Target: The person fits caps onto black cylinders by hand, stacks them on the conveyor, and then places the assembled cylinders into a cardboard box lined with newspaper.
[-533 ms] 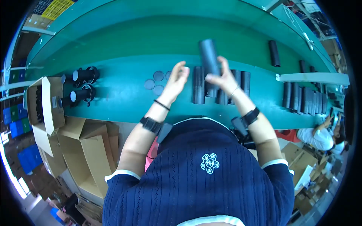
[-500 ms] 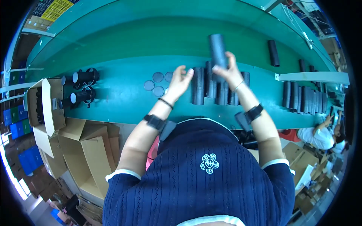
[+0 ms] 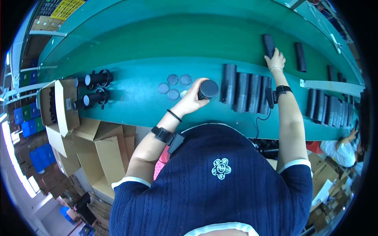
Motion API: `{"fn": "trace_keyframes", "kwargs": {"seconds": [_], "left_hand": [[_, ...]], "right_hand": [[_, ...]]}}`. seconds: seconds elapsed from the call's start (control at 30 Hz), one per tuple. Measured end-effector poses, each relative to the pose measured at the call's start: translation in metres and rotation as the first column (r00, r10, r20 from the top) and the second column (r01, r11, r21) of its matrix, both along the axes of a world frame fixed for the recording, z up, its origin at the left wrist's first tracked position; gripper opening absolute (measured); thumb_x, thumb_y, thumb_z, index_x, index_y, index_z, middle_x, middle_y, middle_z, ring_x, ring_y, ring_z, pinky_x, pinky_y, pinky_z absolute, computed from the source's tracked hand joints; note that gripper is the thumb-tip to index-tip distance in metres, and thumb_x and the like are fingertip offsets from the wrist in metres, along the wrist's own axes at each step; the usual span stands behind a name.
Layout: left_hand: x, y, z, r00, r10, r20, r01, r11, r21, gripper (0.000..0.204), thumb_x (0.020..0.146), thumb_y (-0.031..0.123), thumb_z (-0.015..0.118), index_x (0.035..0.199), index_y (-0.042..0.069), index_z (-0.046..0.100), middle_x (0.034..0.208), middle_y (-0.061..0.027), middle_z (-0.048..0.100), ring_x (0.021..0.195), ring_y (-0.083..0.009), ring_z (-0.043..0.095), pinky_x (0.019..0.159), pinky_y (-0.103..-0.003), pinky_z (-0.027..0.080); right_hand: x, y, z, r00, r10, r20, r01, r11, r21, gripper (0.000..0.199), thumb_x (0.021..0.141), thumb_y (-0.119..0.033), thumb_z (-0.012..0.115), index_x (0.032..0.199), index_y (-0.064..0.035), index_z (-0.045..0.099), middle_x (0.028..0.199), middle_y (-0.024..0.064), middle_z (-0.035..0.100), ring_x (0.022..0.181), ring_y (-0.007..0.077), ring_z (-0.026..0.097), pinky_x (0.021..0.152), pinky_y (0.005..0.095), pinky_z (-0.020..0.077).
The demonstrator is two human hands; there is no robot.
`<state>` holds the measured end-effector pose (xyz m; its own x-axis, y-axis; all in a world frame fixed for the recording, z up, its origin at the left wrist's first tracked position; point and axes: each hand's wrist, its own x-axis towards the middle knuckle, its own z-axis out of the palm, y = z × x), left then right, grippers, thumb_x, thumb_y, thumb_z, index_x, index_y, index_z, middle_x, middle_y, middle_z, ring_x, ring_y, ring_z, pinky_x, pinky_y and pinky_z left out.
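Observation:
My left hand (image 3: 193,98) is wrapped round a black tube (image 3: 208,89), which stands tilted with its round dark end facing up. To the right and farther off, my right hand (image 3: 277,61) grips the near end of another black tube (image 3: 268,45) lying on the green strip at the back of the bench. Between the hands several black tubes (image 3: 242,92) lie side by side in a row. Beside my left hand are several flat dark round discs (image 3: 172,79), and a paler small piece (image 3: 183,93) partly hidden by that hand.
Black cylindrical parts with ring-shaped brackets (image 3: 94,80) lie at the left, next to an open carton (image 3: 65,104). More tubes (image 3: 328,108) are lined up beyond a metal post (image 3: 332,85) at the right. A single tube (image 3: 300,57) lies on the back strip. Another person (image 3: 338,151) is at the far right.
My right hand has carried its tube rightward and down onto the back strip. My left hand, empty before, has closed on the leftmost tube of the row and tipped it upright.

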<state>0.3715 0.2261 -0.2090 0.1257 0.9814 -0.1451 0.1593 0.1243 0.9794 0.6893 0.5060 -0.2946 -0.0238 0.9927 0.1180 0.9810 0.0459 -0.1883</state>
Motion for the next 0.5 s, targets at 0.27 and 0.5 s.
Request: {"fn": "trace_keyframes", "kwargs": {"seconds": [0.27,0.5], "left_hand": [[-0.002,-0.018,-0.010,0.999,0.032,-0.028,-0.029,0.996,0.085,0.066,0.071,0.002,0.070,0.128,0.007,0.038,0.125,-0.0138,0.044,0.121,-0.0303,0.043,0.101,-0.038,0.036],[0.006,-0.026,-0.011,0.987,0.045,0.151,-0.053,0.997,0.051,0.066,0.076,0.014,0.073,0.130,0.005,0.037,0.123,-0.0133,0.045,0.118,-0.0250,0.046,0.099,-0.036,0.039]], "right_hand": [[-0.139,-0.183,0.100,0.267,-0.204,-0.942,-0.864,0.383,-0.328,0.028,0.092,-0.018,0.059,0.119,-0.0108,0.062,0.081,-0.0047,0.058,0.068,0.0036,0.052,0.061,0.0199,0.0443],[-0.137,-0.207,0.084,0.248,-0.150,-0.957,-0.840,0.459,-0.290,0.033,0.088,-0.014,0.062,0.122,-0.0100,0.061,0.088,-0.0020,0.057,0.070,0.0042,0.049,0.064,0.0192,0.0430]]}}
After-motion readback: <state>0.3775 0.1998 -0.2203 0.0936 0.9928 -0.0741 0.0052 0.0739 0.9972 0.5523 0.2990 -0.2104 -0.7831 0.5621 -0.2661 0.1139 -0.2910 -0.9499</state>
